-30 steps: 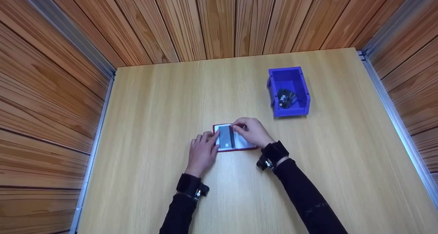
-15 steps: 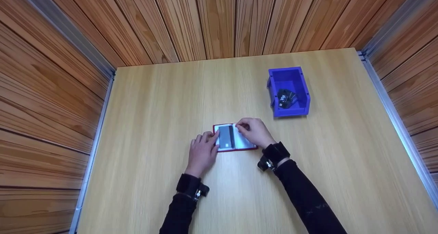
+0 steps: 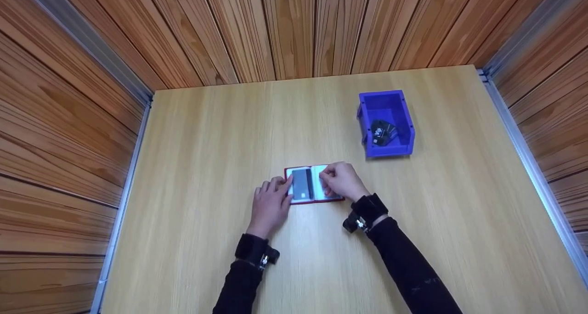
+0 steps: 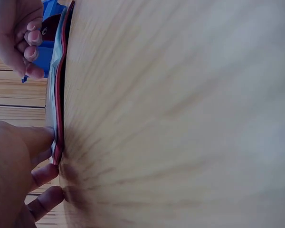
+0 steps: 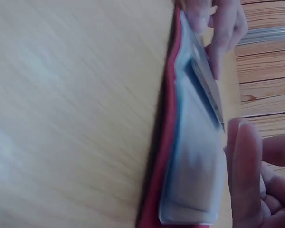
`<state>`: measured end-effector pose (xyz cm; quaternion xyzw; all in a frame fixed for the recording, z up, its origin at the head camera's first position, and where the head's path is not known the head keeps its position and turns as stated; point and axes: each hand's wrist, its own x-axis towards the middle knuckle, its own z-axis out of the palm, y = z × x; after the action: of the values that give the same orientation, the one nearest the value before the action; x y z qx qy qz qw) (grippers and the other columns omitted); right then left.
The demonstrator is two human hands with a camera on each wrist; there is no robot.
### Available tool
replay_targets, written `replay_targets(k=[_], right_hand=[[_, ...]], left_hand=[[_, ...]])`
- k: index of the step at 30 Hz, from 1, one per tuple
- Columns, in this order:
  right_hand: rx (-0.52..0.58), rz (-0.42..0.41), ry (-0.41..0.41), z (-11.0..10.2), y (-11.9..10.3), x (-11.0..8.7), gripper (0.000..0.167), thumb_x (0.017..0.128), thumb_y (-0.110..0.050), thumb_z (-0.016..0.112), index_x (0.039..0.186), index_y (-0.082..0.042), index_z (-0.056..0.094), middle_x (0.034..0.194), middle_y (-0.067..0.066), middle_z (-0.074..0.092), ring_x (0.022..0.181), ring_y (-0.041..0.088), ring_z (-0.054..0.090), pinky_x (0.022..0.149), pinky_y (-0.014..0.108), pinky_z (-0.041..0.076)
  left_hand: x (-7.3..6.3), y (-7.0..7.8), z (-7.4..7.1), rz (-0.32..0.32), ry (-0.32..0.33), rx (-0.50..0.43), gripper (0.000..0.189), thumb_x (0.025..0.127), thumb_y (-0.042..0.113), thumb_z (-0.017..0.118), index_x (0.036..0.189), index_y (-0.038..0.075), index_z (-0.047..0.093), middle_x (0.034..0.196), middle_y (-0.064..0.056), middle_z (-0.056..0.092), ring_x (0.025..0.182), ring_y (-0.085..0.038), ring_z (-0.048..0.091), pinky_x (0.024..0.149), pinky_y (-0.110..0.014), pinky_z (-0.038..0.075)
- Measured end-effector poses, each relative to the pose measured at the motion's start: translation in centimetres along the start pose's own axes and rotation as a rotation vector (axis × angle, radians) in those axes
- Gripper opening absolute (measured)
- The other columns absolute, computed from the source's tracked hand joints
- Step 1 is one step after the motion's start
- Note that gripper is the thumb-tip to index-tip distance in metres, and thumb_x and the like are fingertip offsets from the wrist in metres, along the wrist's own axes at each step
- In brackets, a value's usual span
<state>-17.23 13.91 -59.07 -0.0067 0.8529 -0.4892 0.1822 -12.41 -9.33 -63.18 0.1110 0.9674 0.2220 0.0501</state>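
Observation:
A red card holder (image 3: 328, 200) lies spread on the table, its clear plastic sleeves (image 5: 197, 156) facing up. On its left half is a grey card (image 3: 301, 185) with a dark stripe along one side. In the right wrist view that card's near edge stands slightly raised over the sleeve. My left hand (image 3: 270, 208) rests at the left edge, fingertips pressing on the holder and card, other fingers on the table. My right hand (image 3: 343, 181) hovers close over the right half, fingers loosely curled, with nothing visible between thumb and index finger (image 5: 278, 149).
A blue plastic bin (image 3: 388, 151) stands behind and to the right of the holder. Several dark cards (image 3: 382, 132) lie inside it, one lettered. Wood-plank walls (image 3: 294, 29) border the light wooden table (image 3: 202, 167) at the back and sides.
My right hand has moved rightward from the card's striped edge to over the right half, uncovering the middle of the holder. The left hand stays in place on the holder.

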Motion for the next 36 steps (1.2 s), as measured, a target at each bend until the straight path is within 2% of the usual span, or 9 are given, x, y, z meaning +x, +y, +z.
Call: replay_targets(k=[5, 10, 14, 23, 29, 36], right_hand=[[0.097, 0.107, -0.060, 1.4, -0.4, 0.2, 0.021, 0.102, -0.010, 0.062, 0.102, 0.008, 0.073, 0.066, 0.006, 0.069, 0.044, 0.008, 0.061, 0.045, 0.024, 0.053], [0.151, 0.182, -0.048, 2.5, -0.7, 0.4, 0.020, 0.102, -0.010, 0.062, 0.102, 0.007, 0.073, 0.063, 0.007, 0.069, 0.042, 0.010, 0.061, 0.044, 0.026, 0.053], [0.164, 0.217, -0.037, 3.0, -1.0, 0.6, 0.020, 0.102, -0.011, 0.062, 0.097, 0.005, 0.073, 0.060, 0.007, 0.068, 0.041, 0.010, 0.061, 0.044, 0.027, 0.054], [0.130, 0.248, -0.034, 3.5, -0.9, 0.9, 0.023, 0.103, -0.012, 0.062, 0.091, 0.004, 0.075, 0.057, 0.005, 0.066, 0.040, 0.009, 0.060, 0.042, 0.025, 0.051], [0.152, 0.257, -0.031, 3.4, -0.6, 1.2, 0.021, 0.103, -0.012, 0.062, 0.093, 0.004, 0.073, 0.057, 0.003, 0.065, 0.040, 0.008, 0.058, 0.041, 0.023, 0.049], [0.184, 0.263, -0.035, 3.1, -0.4, 1.1, 0.019, 0.102, -0.012, 0.064, 0.095, 0.003, 0.071, 0.056, 0.002, 0.063, 0.041, 0.007, 0.058, 0.041, 0.022, 0.048]], left_hand=[[-0.1, -0.1, 0.0, -0.002, -0.008, 0.012, 0.052, 0.106, 0.038, 0.054, 0.157, 0.031, 0.045, 0.143, -0.002, 0.054, 0.118, -0.023, 0.051, 0.092, -0.039, 0.039], [0.0, -0.1, -0.1, -0.017, -0.029, 0.001, 0.053, 0.107, 0.040, 0.054, 0.158, 0.031, 0.043, 0.145, -0.002, 0.053, 0.119, -0.023, 0.050, 0.093, -0.039, 0.038], [0.0, -0.1, -0.1, -0.022, -0.021, 0.000, 0.053, 0.106, 0.040, 0.055, 0.157, 0.031, 0.044, 0.144, -0.001, 0.053, 0.118, -0.022, 0.049, 0.092, -0.039, 0.038], [0.0, -0.1, 0.0, 0.002, 0.002, -0.010, 0.052, 0.106, 0.037, 0.056, 0.156, 0.029, 0.046, 0.141, -0.002, 0.054, 0.116, -0.023, 0.050, 0.092, -0.040, 0.039], [0.0, 0.0, -0.1, -0.010, -0.021, -0.028, 0.052, 0.107, 0.039, 0.054, 0.157, 0.030, 0.044, 0.143, -0.001, 0.052, 0.118, -0.022, 0.049, 0.094, -0.040, 0.038], [-0.1, 0.0, 0.0, 0.012, 0.011, -0.007, 0.052, 0.105, 0.037, 0.057, 0.156, 0.028, 0.048, 0.142, -0.003, 0.054, 0.117, -0.025, 0.051, 0.093, -0.041, 0.038]])
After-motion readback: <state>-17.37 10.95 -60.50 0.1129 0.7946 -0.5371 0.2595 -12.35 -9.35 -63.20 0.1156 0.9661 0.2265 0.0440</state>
